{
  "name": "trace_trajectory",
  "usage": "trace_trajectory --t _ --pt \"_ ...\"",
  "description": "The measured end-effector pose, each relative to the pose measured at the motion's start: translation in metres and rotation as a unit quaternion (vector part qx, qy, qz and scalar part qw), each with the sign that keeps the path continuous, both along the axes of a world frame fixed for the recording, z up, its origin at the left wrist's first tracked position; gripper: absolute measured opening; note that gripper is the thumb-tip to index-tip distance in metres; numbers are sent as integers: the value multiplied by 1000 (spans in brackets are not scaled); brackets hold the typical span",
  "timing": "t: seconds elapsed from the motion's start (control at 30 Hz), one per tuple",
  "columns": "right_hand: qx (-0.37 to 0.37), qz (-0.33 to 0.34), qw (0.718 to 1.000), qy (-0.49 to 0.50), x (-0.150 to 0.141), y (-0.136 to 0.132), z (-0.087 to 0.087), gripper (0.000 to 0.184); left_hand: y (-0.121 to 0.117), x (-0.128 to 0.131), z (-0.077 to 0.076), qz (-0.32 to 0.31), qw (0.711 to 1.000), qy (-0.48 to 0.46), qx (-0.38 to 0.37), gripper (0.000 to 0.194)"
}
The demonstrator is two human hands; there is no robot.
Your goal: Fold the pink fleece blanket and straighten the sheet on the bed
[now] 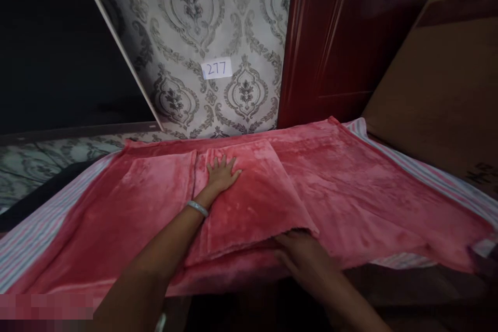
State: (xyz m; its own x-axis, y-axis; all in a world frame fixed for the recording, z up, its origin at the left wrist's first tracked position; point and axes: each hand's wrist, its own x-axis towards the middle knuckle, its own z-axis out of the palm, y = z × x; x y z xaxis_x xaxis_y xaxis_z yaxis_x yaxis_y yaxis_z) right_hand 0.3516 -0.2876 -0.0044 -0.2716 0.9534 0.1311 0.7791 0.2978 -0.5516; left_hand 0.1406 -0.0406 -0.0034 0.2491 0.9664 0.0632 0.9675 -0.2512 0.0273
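Note:
A pink plush cloth (pixel 350 187) lies spread over a surface, with a folded pink panel (pixel 252 202) on top near the middle. My left hand (pixel 222 172) rests flat on the far part of that panel, fingers spread, a pale bracelet on the wrist. My right hand (pixel 301 251) is at the panel's near edge, its fingers tucked under the hanging corner of the fold, so the fingertips are hidden. The cloth's near edge droops over the front of the surface.
A striped sheet (pixel 428 174) shows under the pink cloth at both sides. Patterned wallpaper with a paper label reading 277 (pixel 217 68) stands behind. A dark red door (pixel 330 36) and a brown cardboard box (pixel 439 83) rise at the right.

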Motion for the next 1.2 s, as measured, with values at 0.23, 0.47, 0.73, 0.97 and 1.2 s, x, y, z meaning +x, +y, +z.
trace_trajectory --t 0.23,0.47,0.73,0.97,1.2 --pt "197 -70 976 53 35 41 42 42 -30 7 27 -76 997 -18 -6 68" --pt "123 -12 986 -115 30 95 1 62 -123 -25 8 -327 943 -51 -26 75" --pt "86 -13 982 -170 22 89 -50 61 -130 -46 -17 -296 951 -78 -51 76" --pt "82 -12 979 -186 26 98 -38 50 -135 -49 -8 -293 944 -141 -56 73" --pt "148 50 972 -174 -11 156 -3 53 -165 -64 11 -291 940 -168 -63 67"
